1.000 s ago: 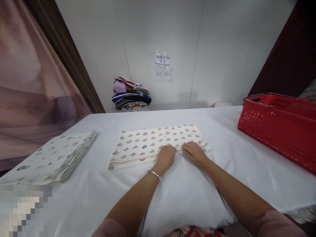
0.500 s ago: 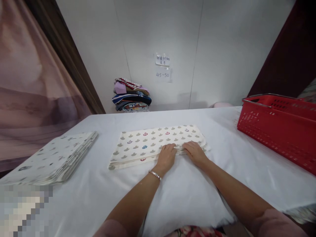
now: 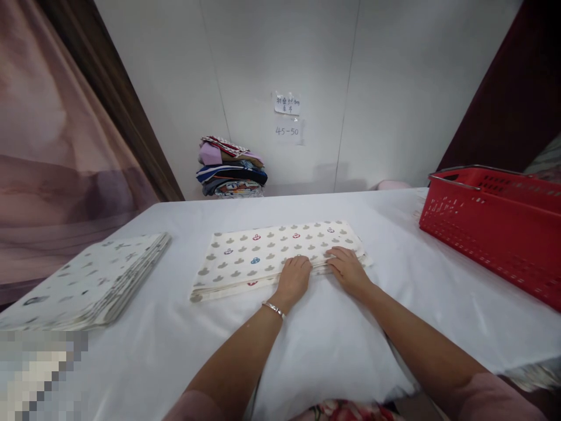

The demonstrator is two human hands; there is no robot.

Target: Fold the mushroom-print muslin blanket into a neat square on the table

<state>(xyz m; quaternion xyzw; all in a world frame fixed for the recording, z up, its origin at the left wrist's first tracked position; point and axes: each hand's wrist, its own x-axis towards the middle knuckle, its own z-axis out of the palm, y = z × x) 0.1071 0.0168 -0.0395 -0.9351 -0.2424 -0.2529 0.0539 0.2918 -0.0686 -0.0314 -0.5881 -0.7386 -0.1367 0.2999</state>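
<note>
L hand [image 3: 295, 277] & R hand [image 3: 349, 272] rest fingers on folded cloth's [image 3: 269, 250] near edge; I can't tell if they're pinching. Cloth's under fingertips & beyond, flat on desk [image 3: 394, 234]: cream, layered, grey mushroom-ish prints, few red/blue.

The far side is closed by a pale wall [image 3: 394, 88]; the left is hung with a pink curtain [image 3: 74, 128]; the table [image 3: 385, 219] is covered in white.

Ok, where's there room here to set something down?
The white tablecloth is bare between the folded cloth and red basket, and between the folded cloth and printed stack. Crowded: the folded cloth's near edge, where left hand and right hand rest.
</note>
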